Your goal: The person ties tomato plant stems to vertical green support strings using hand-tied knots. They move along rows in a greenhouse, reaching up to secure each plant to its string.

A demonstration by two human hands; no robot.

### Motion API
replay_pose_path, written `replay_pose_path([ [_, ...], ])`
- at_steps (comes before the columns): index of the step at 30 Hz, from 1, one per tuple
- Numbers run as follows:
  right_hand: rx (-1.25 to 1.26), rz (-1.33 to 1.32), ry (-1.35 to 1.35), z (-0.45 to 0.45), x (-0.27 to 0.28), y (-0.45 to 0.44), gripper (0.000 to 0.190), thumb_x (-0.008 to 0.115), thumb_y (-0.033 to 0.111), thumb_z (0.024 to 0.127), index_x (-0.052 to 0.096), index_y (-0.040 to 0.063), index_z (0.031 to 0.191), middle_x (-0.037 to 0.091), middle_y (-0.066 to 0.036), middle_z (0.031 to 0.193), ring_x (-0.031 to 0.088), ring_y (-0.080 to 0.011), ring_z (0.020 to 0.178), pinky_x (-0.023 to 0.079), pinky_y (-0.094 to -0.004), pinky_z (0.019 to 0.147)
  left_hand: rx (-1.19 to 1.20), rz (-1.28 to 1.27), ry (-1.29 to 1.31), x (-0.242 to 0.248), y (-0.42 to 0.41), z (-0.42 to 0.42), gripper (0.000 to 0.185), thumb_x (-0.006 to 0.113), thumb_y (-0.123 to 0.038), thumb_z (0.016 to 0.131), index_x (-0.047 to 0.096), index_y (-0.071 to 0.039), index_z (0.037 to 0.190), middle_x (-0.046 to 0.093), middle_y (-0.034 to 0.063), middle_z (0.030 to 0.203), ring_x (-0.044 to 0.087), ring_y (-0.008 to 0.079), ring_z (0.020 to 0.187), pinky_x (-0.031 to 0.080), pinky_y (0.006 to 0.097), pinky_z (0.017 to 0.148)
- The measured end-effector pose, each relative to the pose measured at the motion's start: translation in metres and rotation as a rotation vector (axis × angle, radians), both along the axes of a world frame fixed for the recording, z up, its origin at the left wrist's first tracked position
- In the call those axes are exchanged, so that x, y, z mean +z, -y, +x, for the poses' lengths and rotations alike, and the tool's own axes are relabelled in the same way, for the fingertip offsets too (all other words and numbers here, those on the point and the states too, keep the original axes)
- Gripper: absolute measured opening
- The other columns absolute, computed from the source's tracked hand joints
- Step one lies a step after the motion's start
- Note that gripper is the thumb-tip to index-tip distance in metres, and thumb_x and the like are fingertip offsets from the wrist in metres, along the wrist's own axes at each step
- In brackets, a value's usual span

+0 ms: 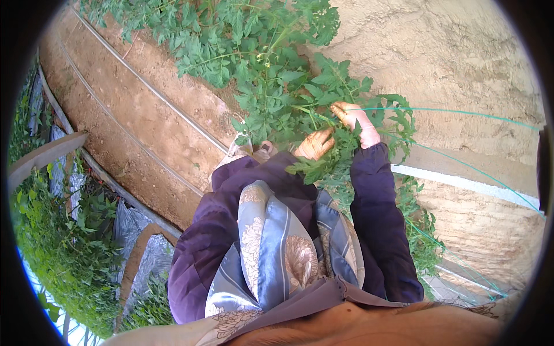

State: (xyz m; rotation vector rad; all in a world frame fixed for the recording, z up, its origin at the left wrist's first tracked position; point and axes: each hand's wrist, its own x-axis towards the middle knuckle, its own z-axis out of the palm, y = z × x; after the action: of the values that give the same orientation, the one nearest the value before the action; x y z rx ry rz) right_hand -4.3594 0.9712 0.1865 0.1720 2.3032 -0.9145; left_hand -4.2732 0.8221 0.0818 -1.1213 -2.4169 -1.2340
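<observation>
Tomato plants [264,82] with small yellow flowers stand before me, beside an earthen wall. My right hand [349,114] is up among the leaves with its fingers pinched together at a green twine [454,111], which runs from there to the right rim of the view. Just below and to its left, my left hand [315,143] is at the stems, its fingers bent and partly behind leaves; what it holds, if anything, cannot be told. A pale green stem [309,113] passes between the two hands.
More twines [467,165] stretch across the right side in front of the earthen wall [433,56]. A white strip [463,184] runs along that wall. On the left, a rail [151,86] and a curved pipe [101,173] border bare soil, with leafy plants [65,259] and silvery plastic film beyond.
</observation>
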Motion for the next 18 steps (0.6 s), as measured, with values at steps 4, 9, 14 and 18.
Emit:
replay_pose_path([
  [4,0.171,0.194,-0.201,0.015,0.002,-0.006,0.036,0.054,0.027,0.086,0.056,-0.002,0.106,0.060,-0.017,0.099,0.058,-0.0252,0.091,0.044,-0.0303,0.078,-0.128,0.132,0.276,-0.005,-0.002,0.013,0.055,0.054,-0.001,0.069,0.040,0.001,0.121,0.038,0.0182,0.128,0.047,0.0333,0.108,0.041,0.0377,0.089],
  [9,0.109,0.163,-0.097,0.030,0.008,-0.007,0.033,0.049,0.030,0.087,0.056,0.000,0.101,0.059,-0.015,0.099,0.056,-0.0299,0.092,0.045,-0.0314,0.078,0.236,0.566,0.909,-0.032,0.006,-0.002,0.057,0.052,0.004,0.068,0.041,0.000,0.124,0.037,0.0167,0.129,0.046,0.0296,0.111,0.041,0.0345,0.091],
  [14,0.194,-0.139,-0.493,0.043,0.011,0.011,0.024,0.057,0.001,0.073,0.060,0.006,0.097,0.060,-0.012,0.088,0.057,-0.0273,0.083,0.046,-0.0332,0.072,-0.133,0.588,1.229,-0.047,0.020,-0.036,0.042,0.054,-0.022,0.083,0.047,-0.009,0.122,0.055,0.0106,0.110,0.056,0.0205,0.092,0.047,0.0325,0.075],
  [18,0.544,0.162,-0.403,0.035,0.019,0.021,0.030,0.061,0.006,0.072,0.058,0.005,0.101,0.060,-0.013,0.091,0.058,-0.0268,0.086,0.046,-0.0335,0.073,-0.003,0.084,0.678,-0.041,0.020,-0.043,0.041,0.058,-0.029,0.079,0.051,-0.008,0.114,0.057,0.0172,0.097,0.059,0.0297,0.084,0.048,0.0381,0.069],
])
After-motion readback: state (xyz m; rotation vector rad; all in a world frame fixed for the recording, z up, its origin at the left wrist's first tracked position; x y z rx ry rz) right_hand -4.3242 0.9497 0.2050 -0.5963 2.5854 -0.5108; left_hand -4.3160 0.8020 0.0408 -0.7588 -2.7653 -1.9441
